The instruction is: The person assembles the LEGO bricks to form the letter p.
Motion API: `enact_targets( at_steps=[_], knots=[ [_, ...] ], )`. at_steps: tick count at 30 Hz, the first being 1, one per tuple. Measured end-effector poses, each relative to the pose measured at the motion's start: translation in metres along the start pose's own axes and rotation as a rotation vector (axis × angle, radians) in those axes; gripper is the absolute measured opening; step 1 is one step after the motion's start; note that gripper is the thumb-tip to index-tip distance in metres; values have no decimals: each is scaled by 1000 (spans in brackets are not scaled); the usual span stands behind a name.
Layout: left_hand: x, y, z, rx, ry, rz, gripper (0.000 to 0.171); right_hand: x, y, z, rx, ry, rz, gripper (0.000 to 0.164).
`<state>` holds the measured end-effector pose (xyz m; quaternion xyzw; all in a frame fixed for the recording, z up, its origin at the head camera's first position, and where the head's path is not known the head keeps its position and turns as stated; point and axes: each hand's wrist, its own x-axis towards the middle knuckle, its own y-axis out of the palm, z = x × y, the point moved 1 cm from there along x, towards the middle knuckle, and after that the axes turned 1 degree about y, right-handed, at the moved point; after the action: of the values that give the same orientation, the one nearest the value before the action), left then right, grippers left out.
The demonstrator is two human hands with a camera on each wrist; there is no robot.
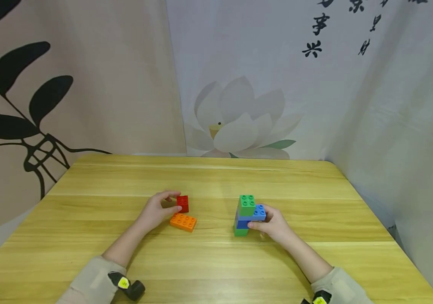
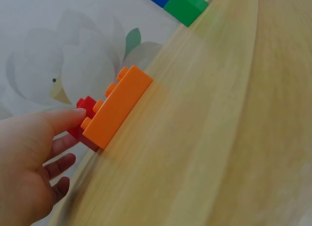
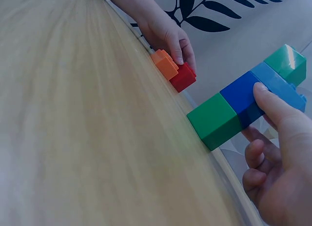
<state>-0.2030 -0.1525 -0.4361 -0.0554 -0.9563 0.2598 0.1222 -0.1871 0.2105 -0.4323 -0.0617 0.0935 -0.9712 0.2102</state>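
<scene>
My left hand [image 1: 159,212] pinches a small red brick [image 1: 183,203] between thumb and fingers; the brick sits on the table. Just in front of it lies an orange brick [image 1: 183,222], studs up, longer than the red one. In the left wrist view the orange brick [image 2: 119,108] hides part of the red brick [image 2: 87,107]. To the right, my right hand [image 1: 275,226] grips an upright stack [image 3: 239,100] of green and blue bricks. Its thumb presses the dark blue brick [image 3: 240,96], between a green bottom brick [image 3: 214,119] and a lighter blue brick [image 3: 278,84]. Another green brick [image 1: 247,204] tops the stack.
The wooden table [image 1: 216,270] runs back to a fabric backdrop [image 1: 239,50] printed with a lotus, leaves and characters. A side curtain [image 1: 398,147] hangs along the right. A dark wrist-worn device [image 1: 126,285] sits on the left sleeve.
</scene>
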Motion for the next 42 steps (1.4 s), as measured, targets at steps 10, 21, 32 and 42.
enact_targets(
  at_steps=[10,21,32,42],
  knots=[
    [-1,0,0,6,2,-8,39,0,-1,-1,-4,-16,3,43],
    [-1,-2,-2,-7,-17,-35,39,-2,0,-1,15,-40,-10,39],
    [-1,-2,-18,-22,23,-91,38,-5,-3,1,16,-62,-30,40],
    [-2,1,-44,-37,90,-126,38,-5,-4,0,42,-98,-65,45]
  ],
)
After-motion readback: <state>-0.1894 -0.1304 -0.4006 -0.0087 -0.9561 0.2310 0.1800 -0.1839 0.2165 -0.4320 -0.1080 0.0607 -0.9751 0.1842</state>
